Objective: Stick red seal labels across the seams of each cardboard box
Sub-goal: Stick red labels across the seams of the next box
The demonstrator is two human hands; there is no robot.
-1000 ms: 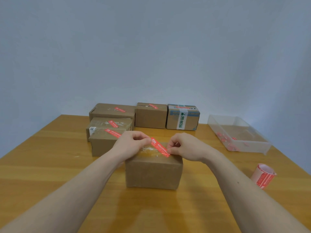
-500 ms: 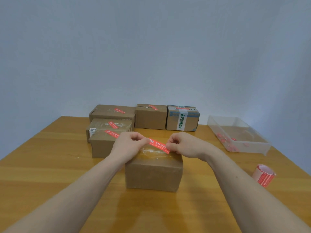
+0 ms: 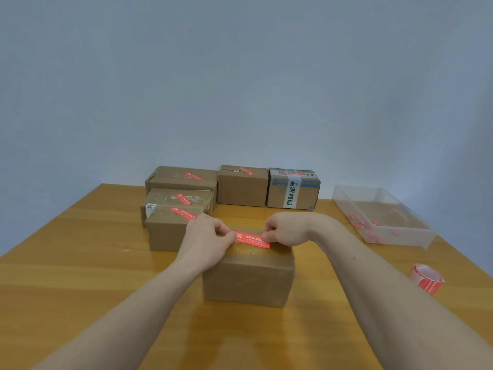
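Head view: seal label over cardboard box.
Left hand (image 3: 205, 240) and right hand (image 3: 286, 229) pinch opposite ends of red label (image 3: 252, 239) above box (image 3: 248, 276), fingers curled.

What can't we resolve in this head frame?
- Red label: small white print unreadable; both ends covered by left hand and right hand.
- Front box: top seam hidden by hands and label.
- Clear bin: red bits inside too small to identify.
- Label roll: print blurred.
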